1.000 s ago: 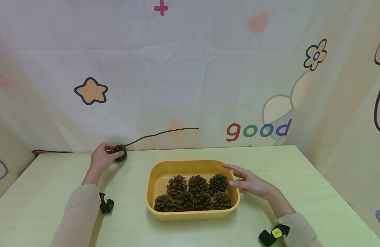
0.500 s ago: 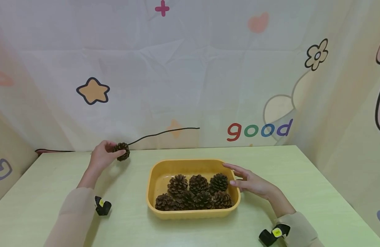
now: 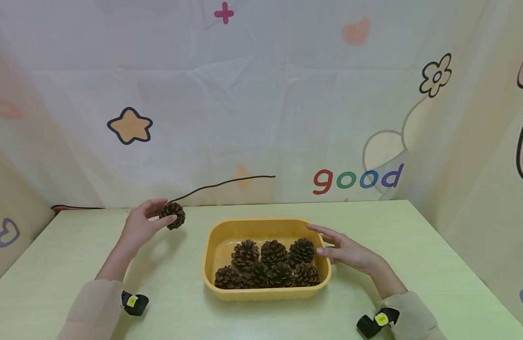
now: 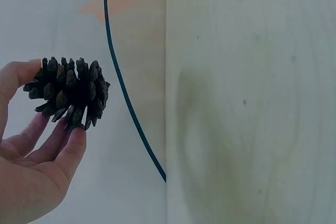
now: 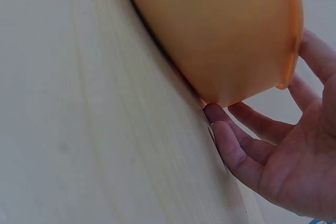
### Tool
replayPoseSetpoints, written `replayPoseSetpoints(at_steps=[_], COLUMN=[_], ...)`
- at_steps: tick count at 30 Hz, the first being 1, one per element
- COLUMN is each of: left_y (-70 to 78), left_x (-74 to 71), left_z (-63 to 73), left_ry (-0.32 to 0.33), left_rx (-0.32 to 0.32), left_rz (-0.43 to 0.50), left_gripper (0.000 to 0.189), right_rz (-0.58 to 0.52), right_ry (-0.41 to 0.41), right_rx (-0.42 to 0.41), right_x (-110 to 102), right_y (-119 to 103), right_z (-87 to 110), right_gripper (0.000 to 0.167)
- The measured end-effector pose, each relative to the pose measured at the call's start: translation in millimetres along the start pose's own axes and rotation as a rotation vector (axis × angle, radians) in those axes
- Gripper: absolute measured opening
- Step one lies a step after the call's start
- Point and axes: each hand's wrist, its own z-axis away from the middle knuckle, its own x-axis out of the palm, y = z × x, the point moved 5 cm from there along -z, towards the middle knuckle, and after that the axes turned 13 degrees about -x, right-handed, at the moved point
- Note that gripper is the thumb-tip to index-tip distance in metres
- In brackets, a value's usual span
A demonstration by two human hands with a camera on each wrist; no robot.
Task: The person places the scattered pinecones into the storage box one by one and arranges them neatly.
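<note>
My left hand (image 3: 140, 225) holds a brown pine cone (image 3: 175, 215) above the table at the far left. In the left wrist view the thumb and several fingers grip this pine cone (image 4: 68, 90) from its sides. A yellow plastic basin (image 3: 265, 295) stands in the middle, with several pine cones (image 3: 273, 253) gathered toward its front and right. At the basin's right end, my right hand (image 3: 350, 252) holds the wall, thumb and index finger over the rim. The right wrist view shows other fingers (image 5: 247, 145) low against the basin's outside (image 5: 220, 30).
The pale green tabletop (image 3: 172, 307) meets a printed cloth backdrop (image 3: 253, 118) at its back edge. A dark printed line (image 3: 221, 183) runs across the cloth behind the left hand. Black wrist cameras (image 3: 135, 303) hang at both cuffs.
My left hand has drawn the pine cone slightly right and nearer, away from the back edge, its forearm swinging downward and left. The right hand and the basin have stayed in place.
</note>
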Motion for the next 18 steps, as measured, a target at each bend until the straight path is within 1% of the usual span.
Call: replayPoseSetpoints(at_steps=[6, 11, 15, 18], left_y=[10.4, 20.5, 28.9, 34.3], left_x=[7.2, 14.5, 20.5, 25.1], left_z=[17.7, 31.5, 40.8, 46.7], left_ry=[-0.024, -0.036, -0.056, -0.074], left_rx=[0.040, 0.087, 0.126, 0.141], left_rz=[-0.006, -0.010, 0.006, 0.021], left_gripper=[0.065, 0.062, 0.056, 0.053], right_rz=[0.003, 0.003, 0.004, 0.001], right_ry=[0.001, -0.002, -0.001, 0.001], right_rx=[0.004, 0.000, 0.001, 0.004], right_x=[0, 1, 1, 1], right_y=[0, -1, -2, -1], right_z=[0.0, 0.0, -0.1, -0.1], right_gripper=[0.063, 0.063, 0.064, 0.064])
